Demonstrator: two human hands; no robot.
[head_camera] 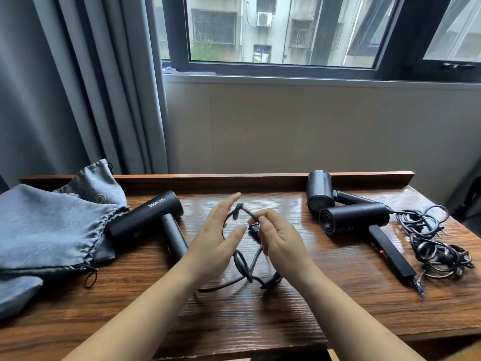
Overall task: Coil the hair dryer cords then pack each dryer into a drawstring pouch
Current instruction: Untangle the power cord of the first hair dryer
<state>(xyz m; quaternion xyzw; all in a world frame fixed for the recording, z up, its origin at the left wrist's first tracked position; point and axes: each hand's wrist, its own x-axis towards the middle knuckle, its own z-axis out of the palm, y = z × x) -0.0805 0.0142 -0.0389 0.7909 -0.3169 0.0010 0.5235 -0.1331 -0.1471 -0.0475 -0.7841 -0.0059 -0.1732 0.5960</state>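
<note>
A black hair dryer (pixel 153 217) lies left of centre on the wooden table (pixel 260 316), its handle pointing toward me. Its dark cord (pixel 246 267) loops between my hands above the table. My right hand (pixel 279 239) pinches the cord near its plug (pixel 253 227). My left hand (pixel 217 237) is held up with straight fingers, and the cord passes behind its palm. Grey drawstring pouches (pixel 52 227) lie at the left, one partly under the dryer's barrel. Two more black dryers (pixel 346 212) rest at the right with their tangled cords (pixel 432 241).
A raised wooden lip (pixel 260 179) runs along the table's far edge, against the wall under a window. Grey curtains (pixel 91 87) hang at the left. One right-hand dryer's long handle (pixel 390 252) reaches toward the front right.
</note>
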